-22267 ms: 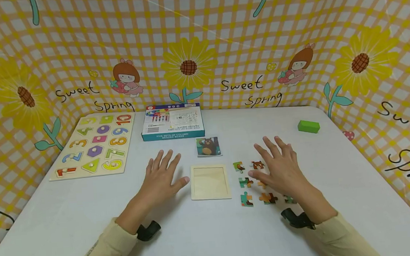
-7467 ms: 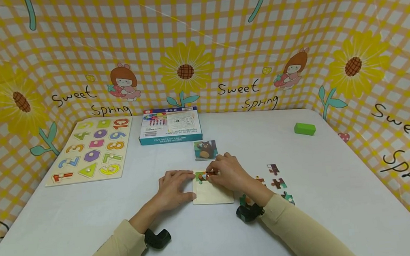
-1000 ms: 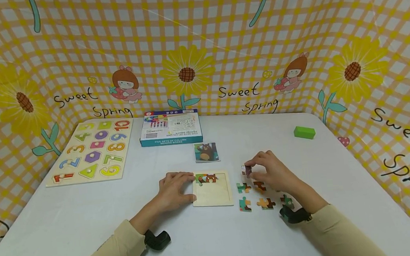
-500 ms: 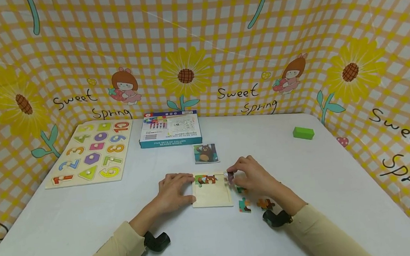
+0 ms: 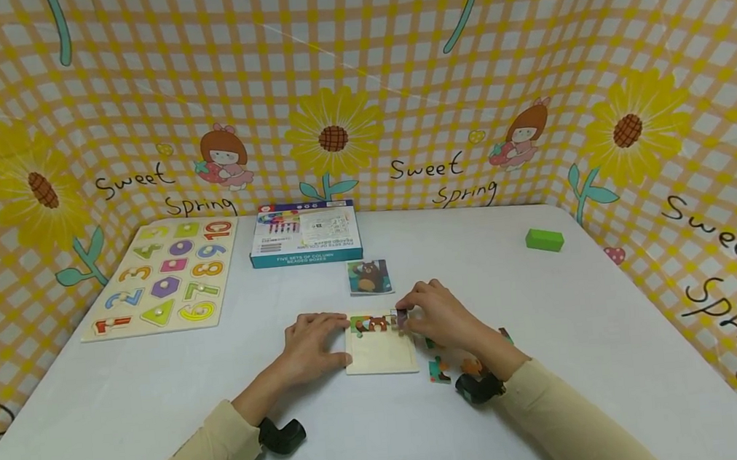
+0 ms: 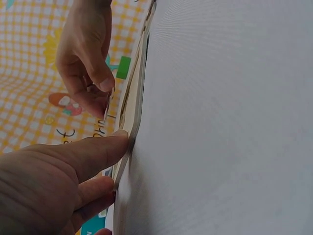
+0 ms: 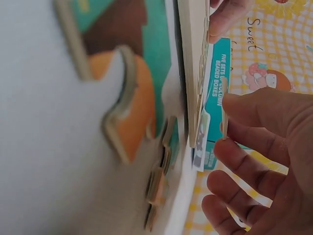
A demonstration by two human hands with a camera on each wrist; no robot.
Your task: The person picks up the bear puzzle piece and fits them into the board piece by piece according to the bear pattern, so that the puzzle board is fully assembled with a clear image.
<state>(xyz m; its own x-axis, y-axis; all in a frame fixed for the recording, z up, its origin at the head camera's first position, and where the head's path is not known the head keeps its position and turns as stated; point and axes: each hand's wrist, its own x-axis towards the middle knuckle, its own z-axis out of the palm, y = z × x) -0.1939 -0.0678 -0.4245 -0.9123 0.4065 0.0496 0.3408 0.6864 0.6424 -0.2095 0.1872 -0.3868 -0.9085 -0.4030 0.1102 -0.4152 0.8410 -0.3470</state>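
My left hand (image 5: 309, 346) rests at the left side of a wooden puzzle tray (image 5: 380, 359), its thumb and fingers pressing along the edge. Two joined jigsaw pieces (image 5: 371, 323) with part of a bear lie in the tray's upper left. Between thumb and index finger my right hand (image 5: 442, 317) pinches a brown and white jigsaw piece (image 5: 401, 318). That piece is tilted on edge over the tray's upper right corner. In the right wrist view the held piece (image 7: 225, 120) shows as a thin edge, apart from the tray (image 7: 188, 73).
Loose jigsaw pieces (image 5: 438, 371) lie right of the tray, partly hidden under my right forearm. A bear picture card (image 5: 370, 277) lies behind the tray. Farther back are a bead box (image 5: 305, 237), a number board (image 5: 166, 286) at left and a green block (image 5: 544, 239) at right.
My right hand has carried the brown and white piece leftward from above the loose pieces to the tray's upper right corner. The left hand keeps its place at the tray's edge.
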